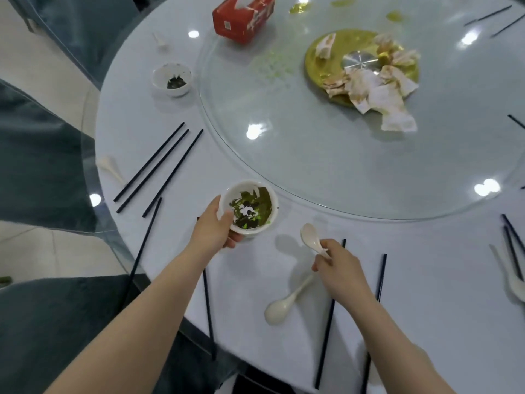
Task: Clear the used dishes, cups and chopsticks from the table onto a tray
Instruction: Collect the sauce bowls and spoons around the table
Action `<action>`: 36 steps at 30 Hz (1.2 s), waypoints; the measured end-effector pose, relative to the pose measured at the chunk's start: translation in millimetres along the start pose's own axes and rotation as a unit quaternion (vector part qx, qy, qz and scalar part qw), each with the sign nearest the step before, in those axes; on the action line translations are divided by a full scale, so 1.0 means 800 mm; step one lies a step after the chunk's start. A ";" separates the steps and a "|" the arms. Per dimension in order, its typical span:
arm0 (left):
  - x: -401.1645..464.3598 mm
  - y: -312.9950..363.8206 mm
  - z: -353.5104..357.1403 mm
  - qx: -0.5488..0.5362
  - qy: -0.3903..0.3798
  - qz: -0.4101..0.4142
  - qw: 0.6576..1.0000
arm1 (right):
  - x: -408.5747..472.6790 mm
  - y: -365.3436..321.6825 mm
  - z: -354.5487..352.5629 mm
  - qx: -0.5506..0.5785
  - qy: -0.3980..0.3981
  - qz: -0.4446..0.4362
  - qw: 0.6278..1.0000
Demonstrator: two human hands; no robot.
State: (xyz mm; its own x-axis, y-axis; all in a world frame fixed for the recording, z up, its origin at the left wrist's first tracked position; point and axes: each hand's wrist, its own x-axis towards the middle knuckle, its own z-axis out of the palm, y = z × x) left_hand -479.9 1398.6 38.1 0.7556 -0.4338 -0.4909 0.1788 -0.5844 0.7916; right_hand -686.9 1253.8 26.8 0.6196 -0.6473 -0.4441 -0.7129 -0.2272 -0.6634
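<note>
- Hands first: the left hand (213,228) grasps a white bowl (247,206) by its near-left rim, thumb on the rim and fingers curled beneath; the bowl holds dark green leftovers and sits close to the near edge of the glass turntable (326,172), though whether it is lifted off the table (255,280) or resting there is hard to say.
- The right hand (339,268) pinches the handle of a white spoon (312,239), its scoop pointing up and away towards the bowl.
- A second white spoon (284,304) lies flat on the table just beside the right hand, scoop towards the near edge.
- Black chopsticks (326,341) lie by the near edge under and beside the right forearm; one more (208,311) lies under the left forearm, and a further chopstick (143,247) overhangs the near-left edge.
- Three loose chopsticks (159,166) lie side by side by the left edge, with a pale spoon (109,167) at the rim beside them.
- A second small bowl (172,78) with dark residue stands at the far-left edge, apart from the turntable.
- On the turntable: a red tissue box (243,17) at its far side and a gold plate (360,66) strewn with crumpled napkins.
- At the right edge lie more chopsticks (512,240) and another spoon (515,284).
</note>
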 end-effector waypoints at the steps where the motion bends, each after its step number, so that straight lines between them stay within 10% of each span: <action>1: 0.004 -0.001 0.002 0.021 -0.008 -0.021 1.000 | 0.001 0.000 0.000 -0.002 0.001 -0.007 1.000; 15: -0.061 -0.033 -0.024 -0.104 0.049 -0.073 0.991 | -0.013 0.007 0.013 -0.145 -0.045 -0.126 0.980; 28: -0.146 -0.088 -0.102 -0.194 0.081 -0.098 0.973 | -0.035 0.031 0.033 -0.331 -0.134 -0.329 0.874; 36: -0.186 -0.088 -0.133 -0.234 0.104 -0.074 0.964 | -0.039 0.034 0.053 -0.382 -0.027 -0.360 0.851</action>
State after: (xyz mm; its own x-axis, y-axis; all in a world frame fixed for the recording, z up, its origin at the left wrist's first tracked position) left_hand -537.7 1577.1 94.6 0.8014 -0.1930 -0.5661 0.5224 -0.2352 0.8197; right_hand -711.7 1298.6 -2.9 0.9855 -0.1099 -0.1292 -0.1345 -0.9704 -0.2005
